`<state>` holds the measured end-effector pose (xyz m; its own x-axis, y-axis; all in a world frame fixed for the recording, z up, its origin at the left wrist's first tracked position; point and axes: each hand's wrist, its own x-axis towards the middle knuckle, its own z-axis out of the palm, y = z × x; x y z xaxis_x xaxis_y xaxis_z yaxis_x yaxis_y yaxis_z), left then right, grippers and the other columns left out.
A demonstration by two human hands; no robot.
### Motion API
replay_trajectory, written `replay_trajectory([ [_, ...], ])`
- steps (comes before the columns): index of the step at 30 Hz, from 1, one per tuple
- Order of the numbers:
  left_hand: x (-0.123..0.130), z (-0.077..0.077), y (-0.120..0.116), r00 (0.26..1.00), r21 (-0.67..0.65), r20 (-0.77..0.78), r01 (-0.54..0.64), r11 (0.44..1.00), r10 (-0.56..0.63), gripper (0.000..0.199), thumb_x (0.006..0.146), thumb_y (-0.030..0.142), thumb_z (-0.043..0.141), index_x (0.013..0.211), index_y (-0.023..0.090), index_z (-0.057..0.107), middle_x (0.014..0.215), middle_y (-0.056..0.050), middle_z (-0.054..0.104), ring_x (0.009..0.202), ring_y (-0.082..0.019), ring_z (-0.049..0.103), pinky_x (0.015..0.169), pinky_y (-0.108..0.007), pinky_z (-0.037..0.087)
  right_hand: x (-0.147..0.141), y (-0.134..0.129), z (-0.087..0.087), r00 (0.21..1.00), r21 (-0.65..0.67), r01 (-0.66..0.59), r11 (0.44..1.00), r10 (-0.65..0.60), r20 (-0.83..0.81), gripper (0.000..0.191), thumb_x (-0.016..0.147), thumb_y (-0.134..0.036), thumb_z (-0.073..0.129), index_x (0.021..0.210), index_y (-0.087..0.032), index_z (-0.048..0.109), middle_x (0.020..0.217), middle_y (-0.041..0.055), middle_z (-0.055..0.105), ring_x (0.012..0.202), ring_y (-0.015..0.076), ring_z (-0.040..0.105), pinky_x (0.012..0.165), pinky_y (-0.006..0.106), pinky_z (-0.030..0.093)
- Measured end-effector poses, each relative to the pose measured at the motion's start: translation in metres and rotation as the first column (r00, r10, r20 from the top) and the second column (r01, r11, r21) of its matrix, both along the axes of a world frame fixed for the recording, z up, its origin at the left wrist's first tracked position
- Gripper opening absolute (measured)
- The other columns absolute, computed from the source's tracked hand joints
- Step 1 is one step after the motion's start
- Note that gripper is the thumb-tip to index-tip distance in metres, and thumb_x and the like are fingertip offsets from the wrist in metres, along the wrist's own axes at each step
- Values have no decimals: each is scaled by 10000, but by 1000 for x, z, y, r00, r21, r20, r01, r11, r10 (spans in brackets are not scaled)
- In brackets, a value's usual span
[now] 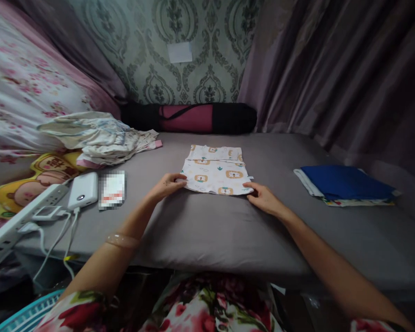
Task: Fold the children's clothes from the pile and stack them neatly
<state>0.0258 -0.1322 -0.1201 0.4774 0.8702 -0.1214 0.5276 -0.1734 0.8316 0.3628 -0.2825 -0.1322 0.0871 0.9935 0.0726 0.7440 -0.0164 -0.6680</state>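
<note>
A white cloth garment [214,173] with printed lion faces lies partly folded on the grey bed sheet, its far part turned over toward me. My left hand [169,185] pinches the near left corner between thumb and fingers. At the near right corner, my right hand [261,197] grips the fabric the same way, beside a small white tag. The near edge runs between both hands. What kind of garment it is cannot be made out.
Folded clothes with a blue top piece [346,184] lie right. At left are a rumpled clothes pile [110,138], a power bank [83,190], a power strip [24,221] with cables and a yellow pillow [20,186]. A black and maroon bag [190,117] lies along the wall.
</note>
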Motion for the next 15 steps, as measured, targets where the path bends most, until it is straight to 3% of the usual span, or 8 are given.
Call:
replay_trajectory([
  [2, -3, -1, 0, 998, 53, -40, 52, 997, -50, 566, 707, 303, 601, 1244, 124, 595, 696, 28, 534, 605, -124, 498, 569, -234, 415, 0, 0, -1, 992, 118, 20, 993, -34, 118, 397, 804, -158, 531, 1176, -168, 672, 1043, 93, 680, 934, 211, 648, 864, 334, 507],
  [4, -4, -3, 1, 993, 202, -100, 90, 975, -70, 563, 693, 211, 564, 1251, 133, 584, 786, 0, 563, 657, -136, 518, 634, -257, 456, 0, -1, -1, 976, 168, 13, 986, -50, 214, 348, 862, -184, 510, 1163, -210, 683, 1057, 89, 672, 976, 226, 643, 899, 361, 505],
  [8, -6, -10, 4, 968, 510, -238, 195, 838, -80, 374, 766, 167, 512, 1103, 163, 673, 975, -77, 584, 851, -187, 568, 836, -335, 489, -1, -5, 2, 930, 236, -20, 972, -69, 361, 286, 939, -277, 496, 1117, -238, 716, 1146, 124, 641, 1032, 265, 631, 913, 422, 524],
  [12, -12, -13, 8, 942, 611, -321, 286, 738, -99, 318, 876, 250, 485, 1094, 229, 715, 1246, -111, 576, 1154, -261, 530, 1019, -430, 433, 6, -4, 5, 901, 283, -175, 943, 38, 431, 265, 921, -219, 537, 1107, -262, 721, 1369, 98, 567, 1297, 292, 492, 1058, 508, 440],
  [15, -18, -11, 11, 920, 585, -327, 376, 718, -215, 356, 920, 315, 442, 1162, 243, 693, 1382, -88, 559, 1299, -269, 477, 1103, -462, 374, 15, -2, 4, 906, 242, -282, 928, 175, 385, 330, 913, -147, 506, 1159, -256, 696, 1304, 74, 632, 1265, 245, 546, 1076, 487, 440],
])
